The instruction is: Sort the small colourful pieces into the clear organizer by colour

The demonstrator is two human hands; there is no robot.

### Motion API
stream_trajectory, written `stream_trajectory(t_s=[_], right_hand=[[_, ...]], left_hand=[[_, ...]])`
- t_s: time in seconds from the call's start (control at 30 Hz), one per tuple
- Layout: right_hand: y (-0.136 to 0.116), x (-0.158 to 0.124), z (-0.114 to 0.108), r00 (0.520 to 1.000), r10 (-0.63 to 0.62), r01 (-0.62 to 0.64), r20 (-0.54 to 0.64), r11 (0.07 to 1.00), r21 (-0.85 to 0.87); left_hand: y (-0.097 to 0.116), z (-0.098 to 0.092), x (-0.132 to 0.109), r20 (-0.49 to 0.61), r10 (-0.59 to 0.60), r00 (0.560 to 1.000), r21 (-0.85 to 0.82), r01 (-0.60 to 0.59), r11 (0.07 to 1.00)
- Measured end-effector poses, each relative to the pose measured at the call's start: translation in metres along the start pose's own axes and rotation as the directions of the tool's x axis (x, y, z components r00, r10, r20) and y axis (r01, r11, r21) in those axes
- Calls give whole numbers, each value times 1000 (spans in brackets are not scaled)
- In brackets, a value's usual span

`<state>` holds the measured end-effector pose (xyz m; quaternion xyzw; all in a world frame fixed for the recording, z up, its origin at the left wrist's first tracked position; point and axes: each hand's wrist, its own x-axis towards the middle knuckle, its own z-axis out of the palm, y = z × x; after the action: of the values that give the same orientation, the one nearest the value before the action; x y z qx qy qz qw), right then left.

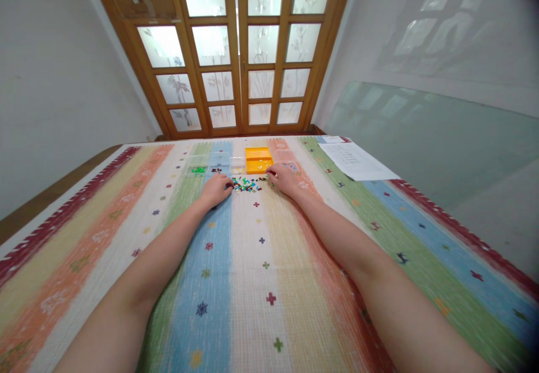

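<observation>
A loose pile of small coloured pieces [246,185], blue, green, dark and white, lies on the tablecloth between my two hands. My left hand [216,190] rests at the pile's left edge with its fingers curled together at the pieces. At the right edge, my right hand [284,180] has thumb and fingers pinched close to the orange box [259,153]. Whatever either hand may hold is too small to make out. Some pale pieces [263,165] sit in the orange box's near part.
Clear plastic boxes flank the orange one: green pieces [197,169] and dark red pieces [216,169] lie on the left, blue ones [290,166] on the right, partly behind my right hand. A printed paper sheet [356,160] lies at the far right of the striped tablecloth [248,283].
</observation>
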<state>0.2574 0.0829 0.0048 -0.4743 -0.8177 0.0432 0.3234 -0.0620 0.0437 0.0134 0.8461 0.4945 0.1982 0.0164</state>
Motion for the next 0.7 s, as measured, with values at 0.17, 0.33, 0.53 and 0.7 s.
stream_trajectory(t_s=[0.17,0.33,0.53,0.7], right_hand=[[-1,0,1,1000,-15,15,-9,1000,4],[1,0,3,999,-32,32,-15,999,19],[2,0,4,999,-35,36,-12,999,16],[5,0,8,998,-55,55,-12,998,5]], left_hand=[[-1,3,1,-13,-45,999,-28,45,999],[-5,7,1,-87,-115,990,-118,104,988],[-24,11,4,-196,-276,941,-350,196,916],[-42,14,8,-240,-386,891,-567,194,801]])
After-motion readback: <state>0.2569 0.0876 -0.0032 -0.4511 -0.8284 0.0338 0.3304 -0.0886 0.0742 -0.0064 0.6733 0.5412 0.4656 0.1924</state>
